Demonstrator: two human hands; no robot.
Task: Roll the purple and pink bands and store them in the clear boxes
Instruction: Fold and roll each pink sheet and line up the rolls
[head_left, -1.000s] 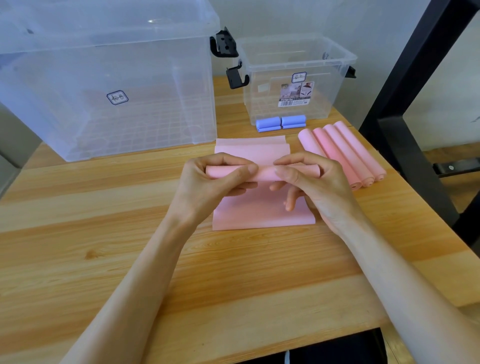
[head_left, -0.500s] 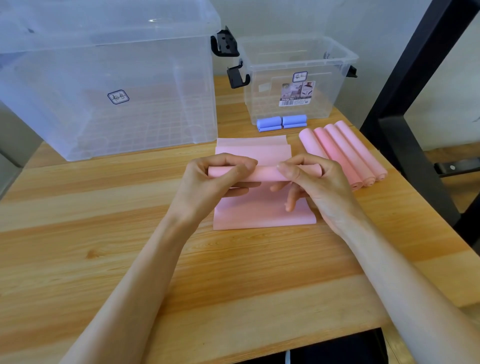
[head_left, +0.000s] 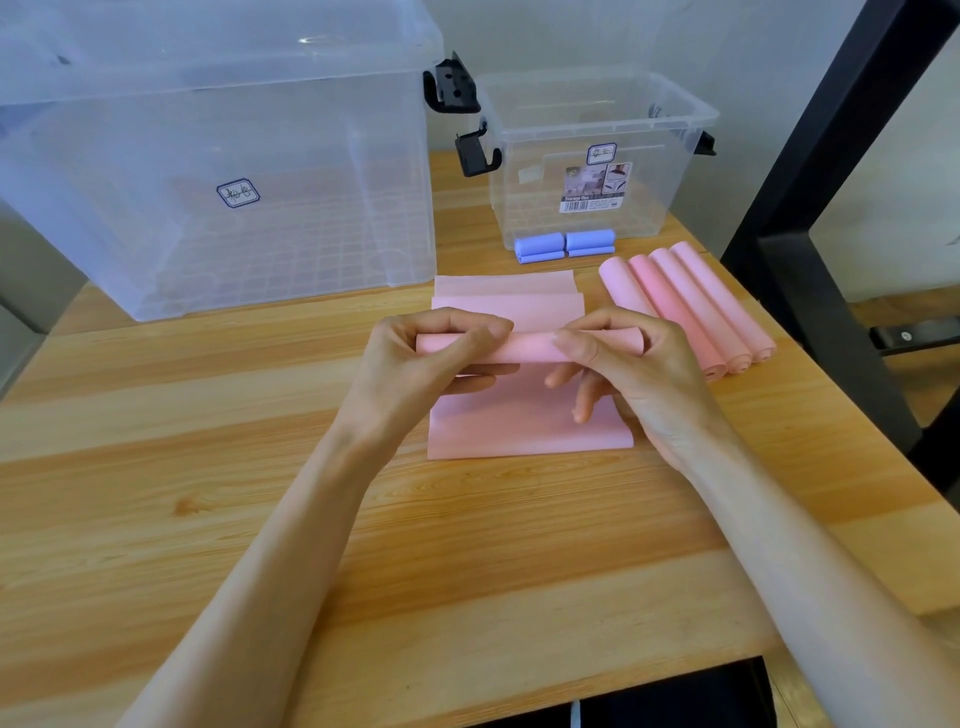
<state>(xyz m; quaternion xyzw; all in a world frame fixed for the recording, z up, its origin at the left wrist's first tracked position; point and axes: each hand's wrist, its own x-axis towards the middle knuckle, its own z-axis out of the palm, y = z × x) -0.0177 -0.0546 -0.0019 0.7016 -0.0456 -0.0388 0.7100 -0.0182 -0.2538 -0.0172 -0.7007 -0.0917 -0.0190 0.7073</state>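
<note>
A pink band (head_left: 530, 426) lies flat on the wooden table (head_left: 208, 467), its far part wound into a thin roll (head_left: 530, 347). My left hand (head_left: 415, 374) pinches the roll's left end and my right hand (head_left: 639, 379) pinches its right end, thumbs on top. More flat pink bands (head_left: 504, 291) lie behind the roll. Several finished pink rolls (head_left: 691, 306) lie side by side to the right. Two purple rolls (head_left: 563, 245) rest in front of the small clear box (head_left: 597, 156). A large clear box (head_left: 208, 156) stands at the back left.
Black latches (head_left: 452, 88) hang at the boxes' sides. A black metal frame (head_left: 810, 234) rises at the table's right edge. The table's near edge runs along the bottom, with a dark gap (head_left: 649, 696) below it.
The roll has turned a little further in my fingers. Both hands stay at its two ends in nearly the same spot.
</note>
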